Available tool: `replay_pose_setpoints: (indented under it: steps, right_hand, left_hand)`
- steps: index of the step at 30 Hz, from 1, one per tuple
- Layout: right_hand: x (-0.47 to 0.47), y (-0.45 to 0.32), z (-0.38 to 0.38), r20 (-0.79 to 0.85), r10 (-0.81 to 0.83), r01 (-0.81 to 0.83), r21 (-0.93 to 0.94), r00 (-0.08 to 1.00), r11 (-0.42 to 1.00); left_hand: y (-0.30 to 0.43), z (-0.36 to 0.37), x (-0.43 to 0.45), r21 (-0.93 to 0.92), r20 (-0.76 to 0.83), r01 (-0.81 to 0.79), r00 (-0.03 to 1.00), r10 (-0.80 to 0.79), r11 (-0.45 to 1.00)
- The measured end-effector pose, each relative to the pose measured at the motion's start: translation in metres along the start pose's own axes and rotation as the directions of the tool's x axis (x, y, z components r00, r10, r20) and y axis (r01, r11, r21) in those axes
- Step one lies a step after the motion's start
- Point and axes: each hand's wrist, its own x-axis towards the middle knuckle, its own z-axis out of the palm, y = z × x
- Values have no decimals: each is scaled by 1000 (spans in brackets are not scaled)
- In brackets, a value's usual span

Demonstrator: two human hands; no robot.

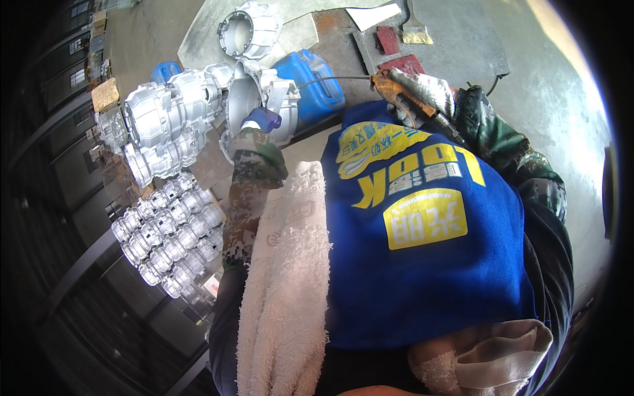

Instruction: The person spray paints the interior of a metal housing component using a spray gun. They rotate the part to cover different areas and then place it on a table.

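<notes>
My right hand, in a whitish work glove, is closed around an orange air blow gun. The gun's long thin nozzle points left and ends at a cast aluminium housing. My left hand, in a purple-blue glove, is at the open bell of that housing, its fingers curled at the rim; part of the grip is hidden. A blue plastic jerrycan lies just behind the nozzle, beside the housing. A hose fitting is attached to the gun's handle end.
Another round aluminium housing stands beyond. More castings are grouped at the left, with rows of them farther off. A paint brush, dark red abrasive pads and a white sheet lie at the top right. A blue container stands behind the castings.
</notes>
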Motion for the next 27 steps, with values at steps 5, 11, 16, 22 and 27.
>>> replay_pose_setpoints:
  steps: [5, 11, 16, 22, 27]
  right_hand:
    - [2, 0, 3, -68, -2, 1, -16, 998, 1000]
    - [-1, -1, 5, -73, -10, 6, -61, 997, 998]
    - [1, 0, 5, -51, -23, 20, -47, 998, 999]
    - [6, 1, 0, -53, -79, 65, -232, 995, 971]
    - [4, 0, 0, -120, -53, 31, -180, 991, 983]
  left_hand:
    - [6, -3, -3, 76, 36, 76, 996, -79, 994]
    - [13, -4, -10, 99, 52, 125, 990, -131, 987]
    - [14, -4, -8, 121, 81, 125, 987, -136, 985]
    - [9, 0, -10, 137, 31, 38, 999, -42, 990]
    - [-8, 11, -16, 182, -22, 13, 1000, -9, 983]
